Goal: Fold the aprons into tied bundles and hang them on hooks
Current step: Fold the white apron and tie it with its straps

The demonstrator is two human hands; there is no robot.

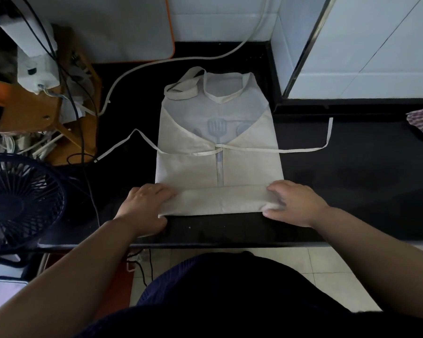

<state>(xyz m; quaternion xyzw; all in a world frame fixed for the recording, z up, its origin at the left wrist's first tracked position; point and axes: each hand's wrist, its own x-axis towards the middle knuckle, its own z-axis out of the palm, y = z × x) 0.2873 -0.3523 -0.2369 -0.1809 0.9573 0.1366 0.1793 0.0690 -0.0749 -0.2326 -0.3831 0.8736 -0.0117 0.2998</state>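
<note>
We log apron [217, 167] on desk [352, 181]: sides folded in, bottom band turned up. Left hand [144, 206], right hand [296, 203]: fingers pinch band ends. Rolling, tying, hanging remain.

A home kitchen corner: black stone counter [352, 181], white tiled wall [217, 18], table fan [17, 203], tiled floor [327, 276].
</note>
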